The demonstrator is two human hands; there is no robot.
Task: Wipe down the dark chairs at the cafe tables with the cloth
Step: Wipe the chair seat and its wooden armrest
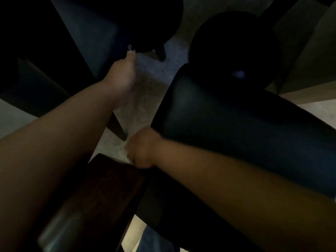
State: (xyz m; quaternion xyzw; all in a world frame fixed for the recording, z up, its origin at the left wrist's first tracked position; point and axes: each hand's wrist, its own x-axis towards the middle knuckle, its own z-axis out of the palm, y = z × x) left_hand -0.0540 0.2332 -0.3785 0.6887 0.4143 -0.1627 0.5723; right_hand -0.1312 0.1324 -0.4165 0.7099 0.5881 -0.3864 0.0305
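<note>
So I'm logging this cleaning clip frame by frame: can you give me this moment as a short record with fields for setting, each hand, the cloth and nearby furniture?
setting: dim cafe floor, seen from above
left hand: reaching forward toward a dark chair; grip blurred, cannot tell
right hand: fist curled round a pale cloth, at the edge of the black chair back
cloth: mostly hidden in the fist, only a bunched bit shows
furniture: round black seat beyond; brown wooden table corner below the arms
floor: pale, speckled

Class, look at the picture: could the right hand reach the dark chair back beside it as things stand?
Probably yes. The right hand, fingers curled, is right beside the dark chair back, and nothing lies between them.
</note>
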